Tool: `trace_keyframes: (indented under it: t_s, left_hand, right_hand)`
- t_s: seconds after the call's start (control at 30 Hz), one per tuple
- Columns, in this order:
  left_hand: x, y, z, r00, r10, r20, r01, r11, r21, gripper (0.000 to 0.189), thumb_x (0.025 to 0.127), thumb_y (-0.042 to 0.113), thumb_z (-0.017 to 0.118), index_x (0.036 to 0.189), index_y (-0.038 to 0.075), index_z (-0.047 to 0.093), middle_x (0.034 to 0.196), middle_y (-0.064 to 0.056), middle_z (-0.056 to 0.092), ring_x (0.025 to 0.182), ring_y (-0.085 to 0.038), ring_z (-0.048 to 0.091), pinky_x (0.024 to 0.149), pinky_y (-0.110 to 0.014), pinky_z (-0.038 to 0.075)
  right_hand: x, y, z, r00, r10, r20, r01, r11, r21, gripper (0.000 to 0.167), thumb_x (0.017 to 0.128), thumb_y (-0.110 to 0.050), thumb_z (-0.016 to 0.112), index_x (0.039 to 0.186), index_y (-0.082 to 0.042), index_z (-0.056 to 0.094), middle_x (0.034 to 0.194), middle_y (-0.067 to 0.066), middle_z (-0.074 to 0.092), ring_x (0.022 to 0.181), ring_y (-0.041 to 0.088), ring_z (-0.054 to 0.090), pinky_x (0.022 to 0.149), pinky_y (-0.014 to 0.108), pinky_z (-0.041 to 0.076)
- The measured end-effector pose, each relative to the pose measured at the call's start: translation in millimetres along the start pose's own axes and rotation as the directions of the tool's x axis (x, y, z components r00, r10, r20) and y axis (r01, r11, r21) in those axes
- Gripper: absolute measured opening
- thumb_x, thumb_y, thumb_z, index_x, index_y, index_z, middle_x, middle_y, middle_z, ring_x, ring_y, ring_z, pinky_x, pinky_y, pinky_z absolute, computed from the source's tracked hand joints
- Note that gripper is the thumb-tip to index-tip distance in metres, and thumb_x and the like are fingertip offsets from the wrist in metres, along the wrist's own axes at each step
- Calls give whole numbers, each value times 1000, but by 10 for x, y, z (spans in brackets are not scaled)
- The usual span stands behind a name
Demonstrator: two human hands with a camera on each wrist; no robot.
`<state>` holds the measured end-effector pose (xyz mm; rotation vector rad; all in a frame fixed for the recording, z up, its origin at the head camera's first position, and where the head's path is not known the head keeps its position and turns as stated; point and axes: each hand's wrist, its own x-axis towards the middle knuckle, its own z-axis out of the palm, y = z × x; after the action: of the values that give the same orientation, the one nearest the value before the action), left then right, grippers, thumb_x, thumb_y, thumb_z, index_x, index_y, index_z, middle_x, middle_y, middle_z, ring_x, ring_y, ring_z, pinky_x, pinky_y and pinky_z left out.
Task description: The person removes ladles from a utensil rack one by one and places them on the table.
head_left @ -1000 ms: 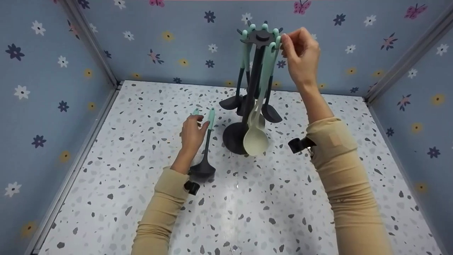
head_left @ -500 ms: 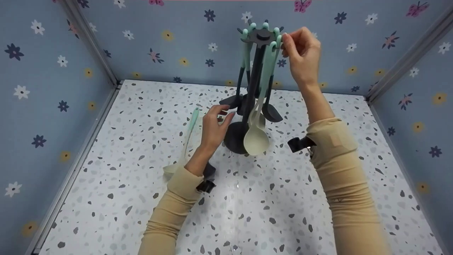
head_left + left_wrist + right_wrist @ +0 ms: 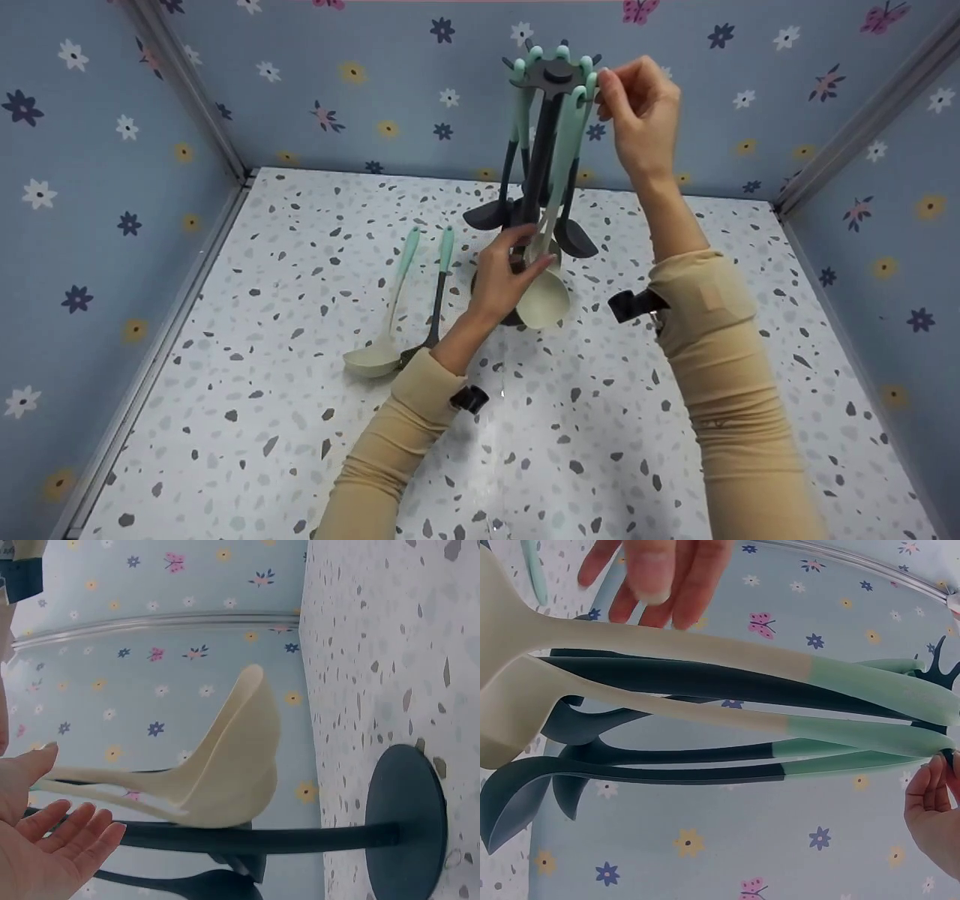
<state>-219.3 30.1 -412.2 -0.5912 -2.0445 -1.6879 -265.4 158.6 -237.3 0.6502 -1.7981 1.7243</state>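
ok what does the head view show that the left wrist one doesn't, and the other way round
Only the head view shows the loose cream ladle and dark utensil lying side by side on the table, plus the hooked top of the stand. Only the left wrist view shows where the post meets the round base; the left hand hides that in the head view. Both share the left hand, hanging cream ladles and flowered walls.
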Motion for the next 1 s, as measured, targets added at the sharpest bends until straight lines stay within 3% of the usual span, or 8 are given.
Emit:
trace_keyframes:
  t_s: [0.17, 0.4, 0.57, 0.8, 1.0]
  left_hand:
    - [6, -13, 102, 999, -14, 32, 13, 1000, 20, 44, 77, 18, 70, 113, -3, 54, 106, -13, 58, 96, -20, 56, 73, -32, 47]
    - [8, -45, 178, 997, -53, 48, 52, 999, 4, 39, 78, 17, 69, 110, -2, 56, 99, -11, 61, 92, -19, 58, 72, -26, 48]
    - [-10, -50, 197, 999, -50, 6, 50, 998, -35, 26, 81, 12, 65, 103, -1, 60, 90, -9, 64, 84, -13, 60, 67, -22, 48]
    - [-38, -57, 217, 995, 19, -95, -22, 999, -24, 18, 81, 8, 64, 96, -3, 64, 85, -10, 66, 76, -12, 62, 58, -19, 49]
    - [-62, -31, 227, 992, 58, -113, -61, 998, -25, 17, 79, 6, 65, 93, -4, 65, 82, -11, 66, 74, -17, 63, 56, -19, 49]
  right_hand:
    - [-3, 1, -4, 1000, 10, -1, -10, 1000, 1, 15, 85, 7, 51, 73, 0, 56, 66, 6, 52, 57, 14, 47, 58, 22, 41]
    - [2, 0, -11, 1000, 4, -3, -4, 1000, 0, 16, 85, 7, 52, 73, -1, 56, 66, 5, 52, 56, 13, 47, 57, 21, 41]
    - [-2, 1, -10, 1000, -8, 4, 8, 1000, 3, 16, 85, 8, 51, 73, -1, 56, 66, 4, 52, 57, 14, 47, 57, 21, 41]
    - [-4, 6, -11, 1000, -22, 4, 22, 1000, 15, 16, 85, 9, 51, 73, 0, 56, 65, 5, 53, 56, 13, 47, 57, 21, 41]
    - [-4, 0, -24, 1000, -4, 1, 4, 1000, 12, 16, 85, 9, 51, 73, 0, 56, 65, 5, 52, 56, 13, 47, 57, 22, 41]
